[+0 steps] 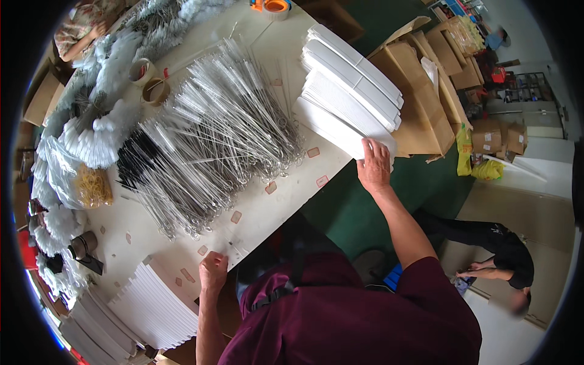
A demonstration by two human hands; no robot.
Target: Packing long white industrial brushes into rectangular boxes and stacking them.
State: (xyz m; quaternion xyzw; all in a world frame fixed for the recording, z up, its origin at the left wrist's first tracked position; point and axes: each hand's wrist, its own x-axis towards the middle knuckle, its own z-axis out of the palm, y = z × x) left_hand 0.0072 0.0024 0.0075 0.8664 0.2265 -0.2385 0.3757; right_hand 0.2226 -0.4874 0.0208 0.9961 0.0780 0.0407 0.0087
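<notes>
My right hand [374, 165] is at the near end of a stack of flat white card strips [350, 91], its fingers closed over the end of a lower white card strip [328, 128]. At the table's near edge, my left hand [214, 271] is curled closed; whatever it may hold is hidden. Just beyond it lie a few thin, clear pieces [237, 246]. Between my hands and farther in is a wide pile of wire-handled straw brushes [225, 115], with looped ends toward me and pale bristles. A black-bristled bunch [139, 152] lies at the pile's left.
Tape rolls [156, 92] and bagged yellow rubber bands [93, 185] lie left of the brushes. More white strips [155, 304] are stacked lower left. Open cardboard boxes [413, 97] stand right of the table. One person [511, 255] is at right, another [88, 27] at far left.
</notes>
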